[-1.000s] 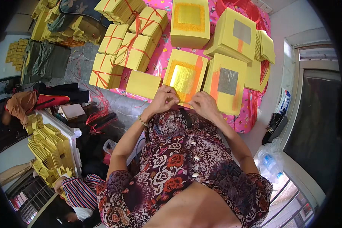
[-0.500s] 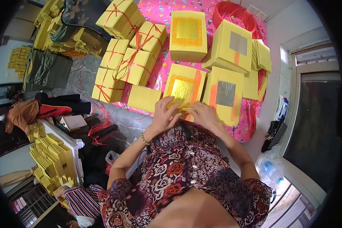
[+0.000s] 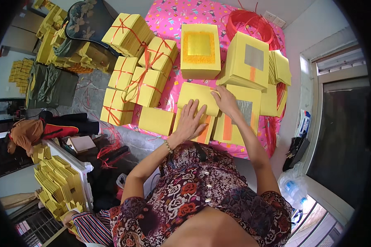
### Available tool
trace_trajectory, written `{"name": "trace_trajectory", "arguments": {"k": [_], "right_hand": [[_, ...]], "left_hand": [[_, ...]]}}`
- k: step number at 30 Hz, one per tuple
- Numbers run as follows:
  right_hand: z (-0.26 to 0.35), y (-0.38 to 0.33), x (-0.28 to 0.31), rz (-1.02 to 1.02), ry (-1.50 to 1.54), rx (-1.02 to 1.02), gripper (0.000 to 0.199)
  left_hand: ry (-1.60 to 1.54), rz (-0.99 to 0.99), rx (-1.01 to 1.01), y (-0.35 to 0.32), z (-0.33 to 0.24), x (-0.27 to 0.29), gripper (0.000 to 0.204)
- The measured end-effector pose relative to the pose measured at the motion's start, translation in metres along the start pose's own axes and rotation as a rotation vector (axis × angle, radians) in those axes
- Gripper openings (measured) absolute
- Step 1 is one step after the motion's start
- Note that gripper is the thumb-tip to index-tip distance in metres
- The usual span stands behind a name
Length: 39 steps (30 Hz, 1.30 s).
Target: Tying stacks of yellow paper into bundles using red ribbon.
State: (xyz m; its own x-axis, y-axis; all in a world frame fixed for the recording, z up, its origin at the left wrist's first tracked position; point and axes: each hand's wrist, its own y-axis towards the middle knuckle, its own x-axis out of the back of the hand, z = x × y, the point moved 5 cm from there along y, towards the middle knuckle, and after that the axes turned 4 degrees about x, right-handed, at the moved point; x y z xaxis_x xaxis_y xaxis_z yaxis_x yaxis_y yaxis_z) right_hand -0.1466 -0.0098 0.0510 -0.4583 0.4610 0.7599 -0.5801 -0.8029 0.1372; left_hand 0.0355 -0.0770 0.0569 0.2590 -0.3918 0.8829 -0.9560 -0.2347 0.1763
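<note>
In front of me a yellow paper sheet [image 3: 193, 91] lies folded over, plain side up, on a low stack of yellow paper [image 3: 207, 131] with an orange stripe. Flat across the folded sheet, fingers apart, rests my left hand [image 3: 189, 122]. My right hand [image 3: 226, 102] touches the sheet's upper right corner, thumb and fingertips spread. Its forearm passes over a neighbouring stack with a silver square [image 3: 244, 110], hiding part of it. Behind stand a stack with a gold square [image 3: 200, 44] and a taller one with a silver square [image 3: 254, 57].
Bundles of yellow paper tied with red strips [image 3: 146, 86] stand left on the pink patterned cloth [image 3: 173, 20]. A plain yellow block [image 3: 155, 120] lies nearer. Behind is a red coil [image 3: 251, 22]. Two people sit at left beside a white table [image 3: 70, 160] with yellow stacks.
The sheet edge pinched near me has been folded away, covering the gold square. Both hands moved from the near edge onto the sheet, and their fingers spread out.
</note>
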Motion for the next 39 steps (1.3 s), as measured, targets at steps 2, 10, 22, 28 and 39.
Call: {"name": "trace_trajectory", "arguments": {"k": [2,10,22,28,39], "right_hand": [[0.003,0.006,-0.003,0.01,-0.093,0.025,0.021],[0.012,0.023,-0.035,0.079,-0.123,0.06,0.027],[0.018,0.029,-0.051,0.048,-0.082,0.118,0.03],[0.018,0.031,-0.055,0.123,-0.085,0.083,0.029],[0.02,0.03,-0.063,0.06,-0.124,0.141,0.027]], "left_hand": [[-0.002,0.026,0.028,0.004,0.004,-0.003,0.079],[0.001,0.112,0.05,0.01,0.01,-0.011,0.081],[0.02,0.139,0.043,0.01,0.014,-0.018,0.079],[0.011,0.138,0.028,0.011,0.015,-0.018,0.078],[-0.016,0.121,0.044,0.011,0.014,-0.018,0.077]]}}
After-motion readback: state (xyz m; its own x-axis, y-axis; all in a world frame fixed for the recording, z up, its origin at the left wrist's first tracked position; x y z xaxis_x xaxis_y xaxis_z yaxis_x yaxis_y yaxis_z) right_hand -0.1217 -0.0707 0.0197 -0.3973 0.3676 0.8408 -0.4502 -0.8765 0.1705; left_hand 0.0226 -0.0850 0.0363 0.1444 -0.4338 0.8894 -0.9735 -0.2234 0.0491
